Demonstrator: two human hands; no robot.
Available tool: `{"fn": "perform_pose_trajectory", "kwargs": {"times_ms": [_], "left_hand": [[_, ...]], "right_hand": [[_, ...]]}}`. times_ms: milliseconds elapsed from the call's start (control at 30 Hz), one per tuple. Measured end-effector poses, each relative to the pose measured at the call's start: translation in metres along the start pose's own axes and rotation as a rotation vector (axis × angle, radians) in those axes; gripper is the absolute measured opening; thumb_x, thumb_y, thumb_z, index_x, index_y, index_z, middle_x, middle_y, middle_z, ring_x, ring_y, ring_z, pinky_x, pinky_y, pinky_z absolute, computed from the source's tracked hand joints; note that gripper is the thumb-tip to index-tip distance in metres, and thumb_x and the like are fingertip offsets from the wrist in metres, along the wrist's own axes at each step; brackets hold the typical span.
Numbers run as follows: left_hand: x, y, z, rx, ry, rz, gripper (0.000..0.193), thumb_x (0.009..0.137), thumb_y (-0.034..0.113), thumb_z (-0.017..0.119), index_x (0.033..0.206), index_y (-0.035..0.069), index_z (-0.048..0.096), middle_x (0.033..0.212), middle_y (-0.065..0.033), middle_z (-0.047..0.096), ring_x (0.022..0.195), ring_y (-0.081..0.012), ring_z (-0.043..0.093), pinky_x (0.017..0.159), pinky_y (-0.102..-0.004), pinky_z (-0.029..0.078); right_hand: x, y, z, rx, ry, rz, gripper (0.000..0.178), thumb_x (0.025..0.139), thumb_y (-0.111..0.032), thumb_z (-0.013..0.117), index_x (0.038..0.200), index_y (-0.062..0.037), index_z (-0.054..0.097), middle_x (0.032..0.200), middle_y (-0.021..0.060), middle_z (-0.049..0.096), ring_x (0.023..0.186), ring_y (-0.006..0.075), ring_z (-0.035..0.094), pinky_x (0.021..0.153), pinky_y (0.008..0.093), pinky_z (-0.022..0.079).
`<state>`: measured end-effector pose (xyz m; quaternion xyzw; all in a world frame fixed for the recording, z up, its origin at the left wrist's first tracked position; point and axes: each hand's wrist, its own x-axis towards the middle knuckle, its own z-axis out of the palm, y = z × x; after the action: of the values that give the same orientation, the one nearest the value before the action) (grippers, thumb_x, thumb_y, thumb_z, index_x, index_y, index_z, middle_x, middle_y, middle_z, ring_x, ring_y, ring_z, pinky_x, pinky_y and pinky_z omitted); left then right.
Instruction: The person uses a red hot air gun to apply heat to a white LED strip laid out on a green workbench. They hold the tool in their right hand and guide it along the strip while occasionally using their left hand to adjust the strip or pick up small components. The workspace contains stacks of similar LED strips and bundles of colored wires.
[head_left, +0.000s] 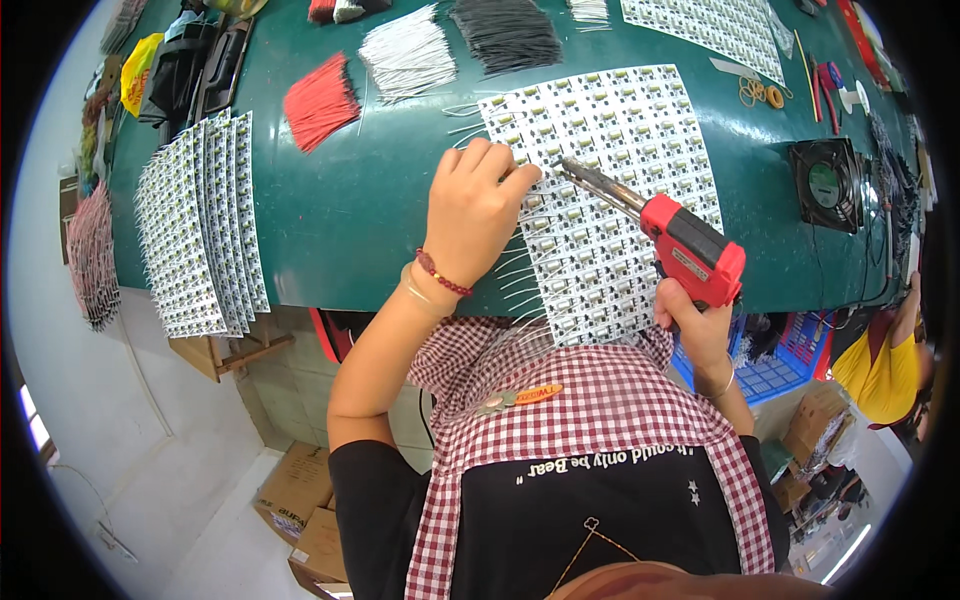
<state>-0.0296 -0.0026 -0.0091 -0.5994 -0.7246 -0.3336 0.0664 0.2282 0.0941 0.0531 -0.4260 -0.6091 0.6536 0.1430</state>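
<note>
A white circuit board panel [625,255] with rows of small parts lies on the green table, reaching its near edge. Thin white wires [518,278] stick out along its left side. My left hand [478,205] is closed in a pinch at that left side, its fingertips over the board; what they hold is hidden. My right hand [692,322] grips the handle of a red and black soldering gun [690,245]. The gun's dark tip points up and left, close to the left fingertips; whether it touches the board I cannot tell.
Bundles of red wires [320,102], white wires [407,55] and black wires [505,35] lie at the back of the green table [370,220]. Stacked panels [200,225] overhang its left edge. A black fan [828,185] stands right, above a blue crate [775,365]. Another panel [710,30] lies far back.
</note>
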Motion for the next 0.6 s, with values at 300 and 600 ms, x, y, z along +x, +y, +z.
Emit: {"fn": "perform_pose_trajectory", "kwargs": {"times_ms": [300, 600], "left_hand": [[-0.004, -0.003, 0.010, -0.098, -0.054, -0.057, 0.018, 0.069, -0.003, 0.066, 0.085, 0.007, 0.067, 0.072, -0.0057, 0.049, 0.069, -0.0231, 0.053, 0.064, -0.0342, 0.045], [-0.003, -0.004, 0.011, -0.111, -0.039, -0.029, 0.017, 0.070, -0.003, 0.063, 0.085, 0.006, 0.066, 0.073, -0.0067, 0.047, 0.070, -0.0242, 0.052, 0.064, -0.0346, 0.045]], "right_hand": [[0.000, -0.003, 0.012, -0.029, 0.055, 0.086, 0.021, 0.083, -0.006, 0.071, 0.100, -0.0004, 0.060, 0.074, 0.0010, 0.061, 0.055, 0.0053, 0.054, 0.049, 0.0208, 0.043], [-0.003, 0.001, 0.014, -0.104, 0.081, 0.077, 0.018, 0.082, -0.006, 0.073, 0.095, -0.0017, 0.062, 0.070, -0.0015, 0.060, 0.053, 0.0045, 0.053, 0.048, 0.0205, 0.042]]}}
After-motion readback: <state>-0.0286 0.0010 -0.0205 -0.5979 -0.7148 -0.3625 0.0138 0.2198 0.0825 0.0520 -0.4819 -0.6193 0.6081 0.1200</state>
